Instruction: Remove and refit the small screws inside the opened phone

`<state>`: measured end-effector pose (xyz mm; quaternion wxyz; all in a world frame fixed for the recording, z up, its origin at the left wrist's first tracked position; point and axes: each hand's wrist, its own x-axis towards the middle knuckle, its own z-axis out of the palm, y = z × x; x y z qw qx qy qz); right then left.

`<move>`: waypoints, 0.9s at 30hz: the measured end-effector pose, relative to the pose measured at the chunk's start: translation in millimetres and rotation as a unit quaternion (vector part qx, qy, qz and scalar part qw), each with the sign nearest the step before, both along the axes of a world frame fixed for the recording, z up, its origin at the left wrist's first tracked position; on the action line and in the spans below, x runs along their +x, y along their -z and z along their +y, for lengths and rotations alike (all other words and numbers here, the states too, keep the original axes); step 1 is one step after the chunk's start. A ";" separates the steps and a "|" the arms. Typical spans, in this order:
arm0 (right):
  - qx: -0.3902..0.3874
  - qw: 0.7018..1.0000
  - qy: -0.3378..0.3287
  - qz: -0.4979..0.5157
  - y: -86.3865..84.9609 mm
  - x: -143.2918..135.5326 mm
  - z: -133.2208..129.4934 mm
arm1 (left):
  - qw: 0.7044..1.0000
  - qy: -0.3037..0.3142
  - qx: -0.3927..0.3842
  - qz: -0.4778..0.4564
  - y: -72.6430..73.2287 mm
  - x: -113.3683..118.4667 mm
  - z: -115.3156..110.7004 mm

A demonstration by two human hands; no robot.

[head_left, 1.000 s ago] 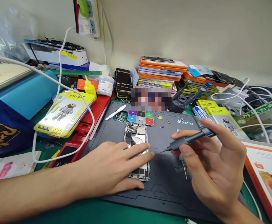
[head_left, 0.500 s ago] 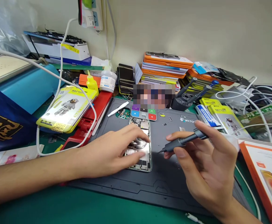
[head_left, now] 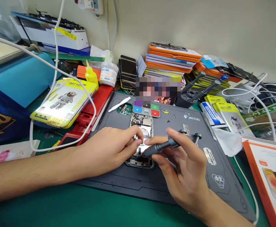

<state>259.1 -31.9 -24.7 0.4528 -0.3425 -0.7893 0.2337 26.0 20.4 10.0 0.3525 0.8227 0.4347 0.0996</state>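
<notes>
Head view: opened phone (head_left: 147, 121) lies flat on a dark mat (head_left: 164, 126), presumably for steady support. Right hand (head_left: 185, 170) grips a screwdriver (head_left: 160, 147) pen-fashion, apparently for fine control; left hand (head_left: 114, 143) rests curled over the phone (whether gripping anything, cannot tell).

- You have bright, fairly even indoor light, apparently from above; the wall (head_left: 199, 31) dims toward the upper right corner.
- White glare washes over part of the yellow-and-white battery pack (head_left: 63, 102) on your left.
- Bright reflections show on the metal inside the open phone (head_left: 147, 121).
- Your 2 hands, left hand (head_left: 122, 145) and right hand (head_left: 185, 168), look slightly soft.
- The clear plastic (head_left: 3, 20) at upper left is hazy.
- Wide-angle stretching slants the orange-edged box (head_left: 268, 170) at your right.
- 1 pixelated patch (head_left: 149, 90) hides detail near the centre.
</notes>
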 end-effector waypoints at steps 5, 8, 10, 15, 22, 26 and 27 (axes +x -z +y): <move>0.015 1.000 -0.004 -0.023 1.5 0.4 0.7 | 1.000 0.005 -0.001 0.004 0.3 -0.8 -0.3; 0.020 0.999 0.001 -0.028 1.6 0.8 1.2 | 1.000 0.011 -0.005 0.007 -0.1 -0.6 -0.1; 0.020 0.999 -0.002 -0.033 1.0 0.4 2.0 | 1.000 0.015 0.004 0.005 -0.4 -0.7 0.0; 0.021 0.998 -0.054 -0.032 -4.0 -0.9 6.2 | 1.000 0.021 0.019 -0.004 -0.4 -0.6 0.3; 0.071 0.993 -0.050 -0.081 -12.8 -1.2 7.5 | 1.000 0.022 0.012 -0.009 2.1 -0.1 1.2; 0.028 0.996 -0.053 -0.072 -13.9 -1.6 7.0 | 0.999 0.032 0.021 -0.005 2.8 -1.1 1.4; 0.029 0.996 -0.050 -0.073 -13.8 -1.5 7.2 | 0.999 0.032 0.022 -0.004 2.7 -1.2 1.5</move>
